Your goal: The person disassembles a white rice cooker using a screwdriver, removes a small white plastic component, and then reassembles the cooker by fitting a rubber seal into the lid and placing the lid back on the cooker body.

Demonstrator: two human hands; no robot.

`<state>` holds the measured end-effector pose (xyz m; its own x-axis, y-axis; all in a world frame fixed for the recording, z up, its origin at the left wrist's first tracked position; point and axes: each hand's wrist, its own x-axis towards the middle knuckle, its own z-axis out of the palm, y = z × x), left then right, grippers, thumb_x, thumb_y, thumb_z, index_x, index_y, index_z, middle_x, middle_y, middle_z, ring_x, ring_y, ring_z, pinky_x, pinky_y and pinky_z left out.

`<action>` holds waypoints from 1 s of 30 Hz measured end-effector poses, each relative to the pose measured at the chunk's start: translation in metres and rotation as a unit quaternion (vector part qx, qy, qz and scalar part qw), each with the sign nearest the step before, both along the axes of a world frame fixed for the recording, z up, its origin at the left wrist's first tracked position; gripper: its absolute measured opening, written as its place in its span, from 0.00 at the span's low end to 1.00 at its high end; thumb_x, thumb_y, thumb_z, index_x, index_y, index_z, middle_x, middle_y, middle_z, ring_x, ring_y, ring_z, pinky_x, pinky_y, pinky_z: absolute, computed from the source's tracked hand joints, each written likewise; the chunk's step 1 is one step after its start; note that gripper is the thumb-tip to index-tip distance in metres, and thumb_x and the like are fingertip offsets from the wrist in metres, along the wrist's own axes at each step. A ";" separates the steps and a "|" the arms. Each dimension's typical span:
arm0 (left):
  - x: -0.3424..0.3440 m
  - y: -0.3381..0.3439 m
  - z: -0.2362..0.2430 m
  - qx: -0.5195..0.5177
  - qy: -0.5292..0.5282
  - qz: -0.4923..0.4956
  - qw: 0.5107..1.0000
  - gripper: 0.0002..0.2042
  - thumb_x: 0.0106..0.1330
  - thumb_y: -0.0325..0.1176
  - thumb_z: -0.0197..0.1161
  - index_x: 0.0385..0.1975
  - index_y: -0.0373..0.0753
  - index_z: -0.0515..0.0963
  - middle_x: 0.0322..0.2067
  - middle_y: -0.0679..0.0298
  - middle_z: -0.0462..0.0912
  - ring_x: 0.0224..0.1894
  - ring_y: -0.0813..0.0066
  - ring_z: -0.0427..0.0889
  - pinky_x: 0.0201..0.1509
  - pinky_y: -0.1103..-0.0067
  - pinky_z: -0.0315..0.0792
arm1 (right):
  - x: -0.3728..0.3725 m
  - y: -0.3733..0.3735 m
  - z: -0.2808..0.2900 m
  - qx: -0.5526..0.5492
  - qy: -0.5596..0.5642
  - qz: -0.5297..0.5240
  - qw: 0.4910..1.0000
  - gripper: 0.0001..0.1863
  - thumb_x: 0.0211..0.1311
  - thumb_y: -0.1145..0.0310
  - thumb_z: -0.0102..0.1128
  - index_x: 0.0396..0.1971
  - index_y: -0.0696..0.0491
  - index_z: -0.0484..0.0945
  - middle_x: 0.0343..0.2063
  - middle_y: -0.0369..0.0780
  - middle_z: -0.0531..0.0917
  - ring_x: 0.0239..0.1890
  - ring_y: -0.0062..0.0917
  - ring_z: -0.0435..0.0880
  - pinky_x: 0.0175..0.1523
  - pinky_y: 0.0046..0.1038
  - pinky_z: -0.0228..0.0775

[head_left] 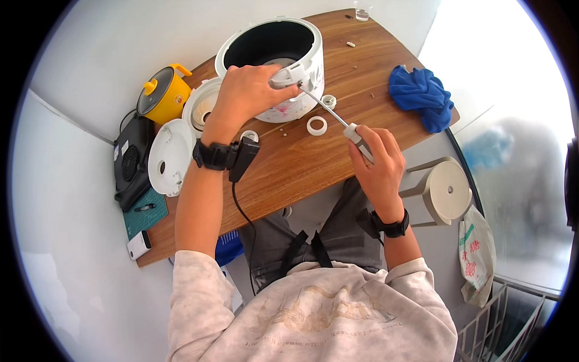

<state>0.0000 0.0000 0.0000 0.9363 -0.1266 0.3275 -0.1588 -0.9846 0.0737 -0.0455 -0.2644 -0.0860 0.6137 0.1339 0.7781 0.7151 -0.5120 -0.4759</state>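
Observation:
A white rice cooker body [289, 110] with a dark inside stands at the table's far edge. My left hand [250, 90] is closed over its near rim, fingertips inside and thumb beside a white latch-like part [288, 76]. In my right hand [383, 160] is a screwdriver [327, 108] with a pale handle. Its long metal shaft slants up and left, and the tip meets the latch area by my left thumb. Exactly what the tip touches is too small to tell. Close by lie a white ring [316, 125] and a small white round part [329, 101].
Left of the cooker are a yellow electric pot [164, 96], a white oval cover [171, 158], a black flat appliance [131, 160] and a green mat [151, 211]. A blue cloth [420, 96] lies at right, a glass [362, 12] far back. A stool [447, 190] stands beside the table.

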 end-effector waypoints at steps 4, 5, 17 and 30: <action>0.000 0.006 0.006 0.006 0.005 -0.002 1.000 0.26 0.61 0.63 0.65 0.36 0.42 0.87 0.25 0.59 0.87 0.30 0.60 0.86 0.39 0.69 0.72 | -0.002 0.006 -0.002 0.005 0.005 -0.010 1.000 0.18 0.51 0.77 0.74 0.43 0.50 0.82 0.34 0.36 0.81 0.35 0.30 0.82 0.35 0.30 0.75; 0.000 0.008 0.009 0.009 0.008 -0.001 1.000 0.27 0.61 0.63 0.65 0.36 0.42 0.87 0.24 0.59 0.86 0.30 0.60 0.86 0.39 0.69 0.72 | -0.002 0.009 -0.002 0.007 0.010 -0.014 1.000 0.18 0.51 0.77 0.74 0.43 0.50 0.82 0.34 0.36 0.81 0.35 0.30 0.82 0.35 0.30 0.75; -0.002 -0.002 0.008 0.007 0.016 0.010 1.000 0.26 0.61 0.65 0.64 0.41 0.46 0.87 0.26 0.62 0.87 0.32 0.62 0.86 0.40 0.70 0.71 | 0.008 -0.007 0.015 -0.006 -0.018 0.009 1.000 0.17 0.52 0.76 0.74 0.43 0.51 0.82 0.31 0.37 0.82 0.33 0.31 0.83 0.35 0.31 0.76; -0.006 -0.010 0.010 -0.025 0.039 0.023 0.999 0.27 0.63 0.63 0.64 0.43 0.44 0.87 0.29 0.56 0.89 0.33 0.58 0.89 0.45 0.70 0.80 | -0.010 0.000 0.028 0.004 0.190 0.073 0.979 0.11 0.64 0.71 0.68 0.38 0.55 0.74 0.23 0.42 0.79 0.21 0.35 0.79 0.28 0.31 0.71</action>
<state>-0.0055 -0.0103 0.0100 0.9636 -0.0677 0.2586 -0.1049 -0.9856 0.1329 -0.0552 -0.2642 -0.0576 0.8344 0.2358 0.4981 0.5501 -0.4126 -0.7261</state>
